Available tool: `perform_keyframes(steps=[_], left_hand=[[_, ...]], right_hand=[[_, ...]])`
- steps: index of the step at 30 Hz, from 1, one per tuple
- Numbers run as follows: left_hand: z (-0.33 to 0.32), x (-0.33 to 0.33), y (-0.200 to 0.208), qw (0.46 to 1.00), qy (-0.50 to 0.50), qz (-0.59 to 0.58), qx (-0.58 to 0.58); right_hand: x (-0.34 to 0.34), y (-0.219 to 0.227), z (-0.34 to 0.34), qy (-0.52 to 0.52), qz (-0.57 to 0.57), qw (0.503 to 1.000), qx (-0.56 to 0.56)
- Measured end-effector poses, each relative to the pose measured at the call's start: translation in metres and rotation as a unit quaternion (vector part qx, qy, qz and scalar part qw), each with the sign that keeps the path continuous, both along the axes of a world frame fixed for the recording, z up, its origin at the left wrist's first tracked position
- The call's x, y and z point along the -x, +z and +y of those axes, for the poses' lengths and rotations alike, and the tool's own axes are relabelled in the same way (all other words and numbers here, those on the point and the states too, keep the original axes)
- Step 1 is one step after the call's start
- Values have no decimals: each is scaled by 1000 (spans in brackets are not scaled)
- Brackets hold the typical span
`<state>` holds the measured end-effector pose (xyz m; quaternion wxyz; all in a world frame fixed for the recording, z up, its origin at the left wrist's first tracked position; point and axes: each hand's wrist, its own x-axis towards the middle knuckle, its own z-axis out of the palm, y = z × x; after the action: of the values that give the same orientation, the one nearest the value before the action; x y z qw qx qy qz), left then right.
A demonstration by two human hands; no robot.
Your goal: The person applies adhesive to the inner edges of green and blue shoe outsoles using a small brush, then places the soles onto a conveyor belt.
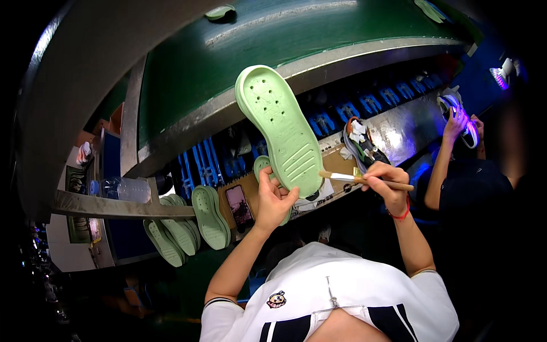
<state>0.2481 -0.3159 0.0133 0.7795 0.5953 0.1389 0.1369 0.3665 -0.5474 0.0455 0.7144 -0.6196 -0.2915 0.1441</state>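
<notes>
"So what're you holding?"

"My left hand (274,202) grips the near end of a pale green sole (283,134), up in front of the green worktop (188,85). My right hand (390,185) has a paintbrush (343,177), tip right by the sole's edge."

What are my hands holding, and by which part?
Your left hand holds a green shoe sole by its lower end; your right hand holds a brush by its handle.
</notes>
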Motion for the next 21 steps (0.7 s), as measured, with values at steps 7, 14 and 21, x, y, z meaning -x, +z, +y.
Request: perform_keyframes(steps=[7,14,21], left_hand=[[116,-206,127,998,-14,-65,2],[105,-203,105,952,125,-208,-187],[84,75,-109,783,335,174,-494]], right_hand=[[-2,0,-34,-63,34,996,-49],[12,-20,-18,0,76,997,7],[26,-67,-3,25,74,986,148]])
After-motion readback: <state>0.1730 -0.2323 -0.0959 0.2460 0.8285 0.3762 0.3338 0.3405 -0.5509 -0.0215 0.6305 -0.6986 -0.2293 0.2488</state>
